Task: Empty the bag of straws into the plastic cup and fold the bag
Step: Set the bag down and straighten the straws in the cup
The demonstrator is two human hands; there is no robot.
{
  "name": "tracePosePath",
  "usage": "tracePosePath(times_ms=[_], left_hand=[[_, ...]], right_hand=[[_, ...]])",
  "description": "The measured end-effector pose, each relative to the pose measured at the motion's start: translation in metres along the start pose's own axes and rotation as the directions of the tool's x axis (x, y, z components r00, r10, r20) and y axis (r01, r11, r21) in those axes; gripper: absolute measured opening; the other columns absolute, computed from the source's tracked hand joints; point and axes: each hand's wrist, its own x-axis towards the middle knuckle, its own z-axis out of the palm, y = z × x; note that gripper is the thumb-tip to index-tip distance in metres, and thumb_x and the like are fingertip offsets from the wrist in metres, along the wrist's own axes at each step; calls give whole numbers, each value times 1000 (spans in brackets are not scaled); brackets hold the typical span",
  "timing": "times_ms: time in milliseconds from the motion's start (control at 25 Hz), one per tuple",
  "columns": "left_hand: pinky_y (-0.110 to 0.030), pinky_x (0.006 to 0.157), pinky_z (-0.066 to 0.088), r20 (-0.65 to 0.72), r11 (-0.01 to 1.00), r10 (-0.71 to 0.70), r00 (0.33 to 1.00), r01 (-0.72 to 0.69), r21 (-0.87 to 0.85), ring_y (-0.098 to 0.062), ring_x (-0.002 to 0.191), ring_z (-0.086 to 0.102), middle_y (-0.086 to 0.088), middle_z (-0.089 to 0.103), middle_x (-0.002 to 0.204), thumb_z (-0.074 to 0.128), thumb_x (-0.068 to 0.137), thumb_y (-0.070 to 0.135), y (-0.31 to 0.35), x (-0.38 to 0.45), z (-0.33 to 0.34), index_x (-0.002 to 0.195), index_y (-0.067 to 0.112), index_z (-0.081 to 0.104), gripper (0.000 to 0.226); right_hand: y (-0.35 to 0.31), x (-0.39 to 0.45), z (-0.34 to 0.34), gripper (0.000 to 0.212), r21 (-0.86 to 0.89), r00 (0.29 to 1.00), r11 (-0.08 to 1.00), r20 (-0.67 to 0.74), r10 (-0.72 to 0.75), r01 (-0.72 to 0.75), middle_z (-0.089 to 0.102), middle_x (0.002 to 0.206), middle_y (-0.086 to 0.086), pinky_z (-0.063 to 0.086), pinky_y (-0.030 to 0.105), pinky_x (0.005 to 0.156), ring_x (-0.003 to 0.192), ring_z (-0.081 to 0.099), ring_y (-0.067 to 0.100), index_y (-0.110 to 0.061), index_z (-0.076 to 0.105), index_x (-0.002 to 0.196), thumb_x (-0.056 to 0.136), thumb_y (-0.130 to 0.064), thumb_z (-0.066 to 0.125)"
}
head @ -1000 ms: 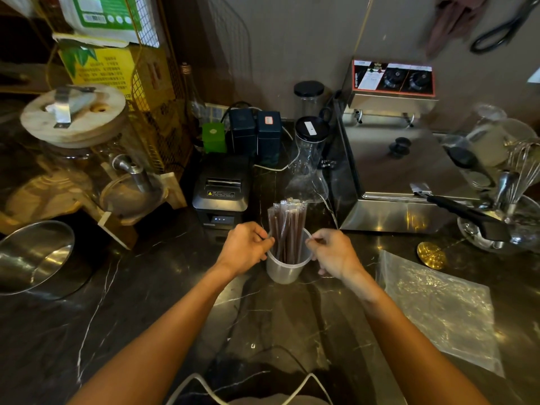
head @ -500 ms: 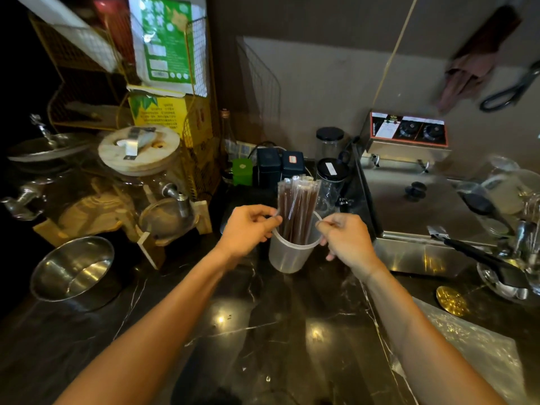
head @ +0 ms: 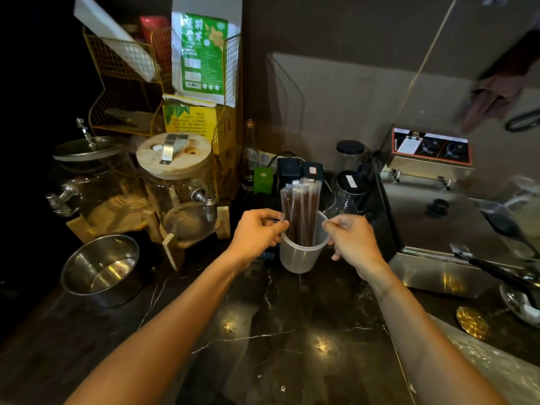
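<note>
A translucent plastic cup [head: 301,257] is held just above the dark marble counter, with several brown wrapped straws [head: 301,211] standing upright in it. My left hand [head: 258,232] pinches the cup's left rim. My right hand [head: 352,239] pinches the right rim. The empty clear plastic bag [head: 496,366] lies flat on the counter at the lower right, partly cut off by the frame edge.
A steel bowl [head: 100,268] sits at the left. Glass drink dispensers [head: 175,197] stand behind it. Dark jars [head: 347,191] and small boxes are behind the cup. A steel fryer [head: 438,223] fills the right, with a gold disc [head: 472,323] near the bag.
Both hands have lifted the cup of straws off the counter and carried it farther back. The view has tilted up, so the bag now sits at the frame's lower right edge.
</note>
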Motion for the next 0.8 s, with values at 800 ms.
tracePosePath(times_ms=[800], left_hand=[[-37,78,65,214,985,-159,964,140,103,-23,81,76,-14,77,89,71,95,19,-42,115,146,113,17,71,18]], right_hand=[[101,82,-28,8,-171,934,938,-251,256,-303,71,90,6,65,43,75,80,75,26,-14,69,104,100,-14,62]])
